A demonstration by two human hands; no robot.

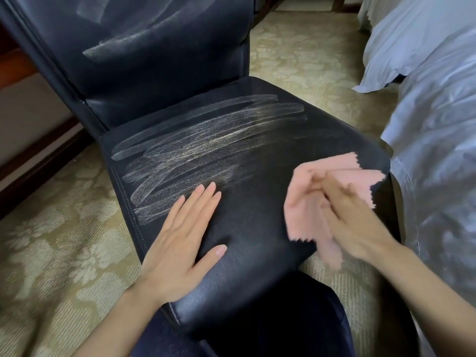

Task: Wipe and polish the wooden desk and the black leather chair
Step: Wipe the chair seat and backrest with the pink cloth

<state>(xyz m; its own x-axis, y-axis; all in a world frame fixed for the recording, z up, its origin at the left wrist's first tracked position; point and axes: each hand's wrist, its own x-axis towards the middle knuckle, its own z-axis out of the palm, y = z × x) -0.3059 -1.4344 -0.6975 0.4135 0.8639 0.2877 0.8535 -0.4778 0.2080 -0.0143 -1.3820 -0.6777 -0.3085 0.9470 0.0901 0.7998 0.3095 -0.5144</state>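
One pink cloth, bunched in the right grip, touches the chair.

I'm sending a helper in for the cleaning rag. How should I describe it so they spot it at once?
Find the black leather chair on the patterned beige carpet beside the white bedding. On the right side of its seat, the right hand holds a pink cloth with zigzag-cut edges. It is the only pink thing; the left hand lies flat and bare.
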